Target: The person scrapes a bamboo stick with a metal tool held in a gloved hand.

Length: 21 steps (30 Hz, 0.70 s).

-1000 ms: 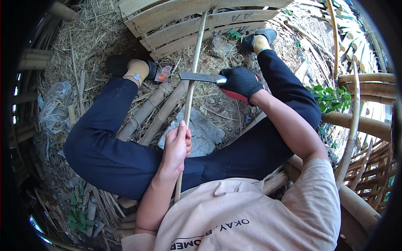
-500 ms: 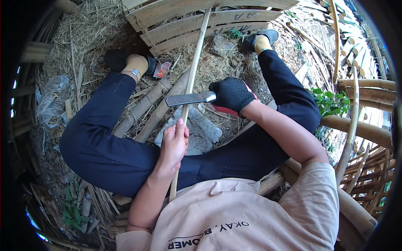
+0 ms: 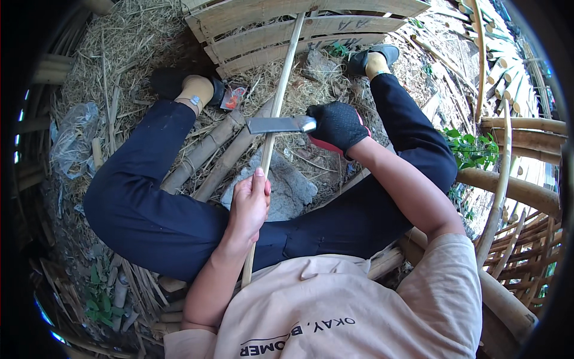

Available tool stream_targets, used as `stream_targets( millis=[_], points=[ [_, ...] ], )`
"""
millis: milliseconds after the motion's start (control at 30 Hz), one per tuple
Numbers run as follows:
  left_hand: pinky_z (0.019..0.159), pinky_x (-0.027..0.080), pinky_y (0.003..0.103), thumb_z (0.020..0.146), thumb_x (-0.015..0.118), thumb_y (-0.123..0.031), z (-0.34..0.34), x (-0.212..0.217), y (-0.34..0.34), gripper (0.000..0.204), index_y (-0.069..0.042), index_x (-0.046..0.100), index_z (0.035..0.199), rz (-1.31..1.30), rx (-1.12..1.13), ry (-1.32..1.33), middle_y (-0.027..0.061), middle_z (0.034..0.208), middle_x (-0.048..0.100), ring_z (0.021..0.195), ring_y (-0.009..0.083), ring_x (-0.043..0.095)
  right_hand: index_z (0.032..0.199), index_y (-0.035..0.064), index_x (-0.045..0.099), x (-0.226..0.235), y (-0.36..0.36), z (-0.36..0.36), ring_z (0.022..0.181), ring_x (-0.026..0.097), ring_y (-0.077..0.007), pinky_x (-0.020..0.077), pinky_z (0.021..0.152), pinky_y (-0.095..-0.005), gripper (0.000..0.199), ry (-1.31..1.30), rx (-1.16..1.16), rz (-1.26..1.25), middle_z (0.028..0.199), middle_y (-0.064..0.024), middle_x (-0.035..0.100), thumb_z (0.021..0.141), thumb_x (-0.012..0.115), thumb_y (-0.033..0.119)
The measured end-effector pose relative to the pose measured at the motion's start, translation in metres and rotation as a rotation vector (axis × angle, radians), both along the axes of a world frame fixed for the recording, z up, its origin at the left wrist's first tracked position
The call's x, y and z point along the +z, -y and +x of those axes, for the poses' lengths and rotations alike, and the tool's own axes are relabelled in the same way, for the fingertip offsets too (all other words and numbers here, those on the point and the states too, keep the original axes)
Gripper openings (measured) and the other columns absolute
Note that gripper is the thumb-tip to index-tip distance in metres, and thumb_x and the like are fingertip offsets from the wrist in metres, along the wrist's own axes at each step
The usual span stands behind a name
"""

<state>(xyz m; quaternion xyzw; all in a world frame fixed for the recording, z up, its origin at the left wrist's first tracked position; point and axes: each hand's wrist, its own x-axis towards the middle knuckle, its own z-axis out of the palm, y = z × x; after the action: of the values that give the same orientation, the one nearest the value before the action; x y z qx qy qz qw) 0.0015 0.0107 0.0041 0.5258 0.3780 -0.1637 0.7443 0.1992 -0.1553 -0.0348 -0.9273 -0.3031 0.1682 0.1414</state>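
My bare left hand (image 3: 251, 200) is wrapped round a long pale bamboo strip (image 3: 281, 90), its thumb lying along it. The strip runs from my lap up to a slatted wooden crate (image 3: 251, 30). In a black and red glove, my right hand (image 3: 339, 127) grips the handle of a broad-bladed knife (image 3: 274, 125). The blade lies across the strip, a little beyond my left hand. Under the strip, between my legs, sits a grey rock (image 3: 290, 188). The glove hides most of the handle.
Bamboo poles (image 3: 230, 158) lie on the straw-strewn ground beside the rock. A crumpled clear plastic bag (image 3: 75, 137) is at the left. Cut bamboo (image 3: 508, 78) is piled at the far right, near bamboo rails (image 3: 508, 182) and a green plant (image 3: 469, 146).
My right hand and the knife have moved a little away from me along the strip and slightly right. My left hand keeps its hold in nearly the same place.
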Motion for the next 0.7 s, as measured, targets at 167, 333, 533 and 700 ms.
stream_targets(
  millis=[167,333,533,700],
  points=[
    [0.037,0.019,0.021,0.108,0.038,-0.043,-0.002,0.003,-0.001,0.044,-0.013,0.047,0.077,-0.055,0.008,-0.012,-0.0094,0.053,0.032,0.04,0.0015,0.026,0.097,0.0142,0.073,0.0,0.025,0.035,0.08,0.069,-0.0381,0.054,0.075,-0.047,0.024,0.063,-0.06,-0.03,0.083,-0.0182,0.07,0.083,0.067,0.033],
    [0.037,0.018,0.021,0.107,0.038,-0.043,-0.004,0.001,-0.003,0.044,-0.013,0.046,0.077,-0.134,0.031,-0.017,-0.0101,0.053,0.032,0.04,0.0009,0.026,0.092,0.0151,0.071,0.006,0.004,-0.013,0.08,0.069,-0.0379,0.055,0.076,-0.0465,0.022,-0.052,0.18,0.019,0.082,-0.0162,0.07,0.082,0.065,0.034],
    [0.035,0.014,0.021,0.108,0.037,-0.043,-0.004,0.0,-0.003,0.042,-0.014,0.045,0.078,-0.191,0.024,-0.028,-0.0105,0.052,0.025,0.038,0.0009,0.02,0.09,0.0143,0.068,0.011,-0.003,-0.015,0.077,0.068,-0.0381,0.0543,0.071,-0.0474,0.023,-0.066,0.2,-0.044,0.079,-0.0157,0.069,0.075,0.071,0.032],
    [0.035,0.014,0.022,0.108,0.036,-0.044,-0.002,0.001,-0.004,0.043,-0.014,0.044,0.078,-0.214,0.007,-0.027,-0.0101,0.052,0.024,0.038,0.0017,0.018,0.09,0.014,0.068,0.006,0.0,-0.008,0.077,0.068,-0.0376,0.0547,0.071,-0.0469,0.024,-0.037,0.189,-0.042,0.079,-0.0159,0.069,0.074,0.072,0.03]
  ],
)
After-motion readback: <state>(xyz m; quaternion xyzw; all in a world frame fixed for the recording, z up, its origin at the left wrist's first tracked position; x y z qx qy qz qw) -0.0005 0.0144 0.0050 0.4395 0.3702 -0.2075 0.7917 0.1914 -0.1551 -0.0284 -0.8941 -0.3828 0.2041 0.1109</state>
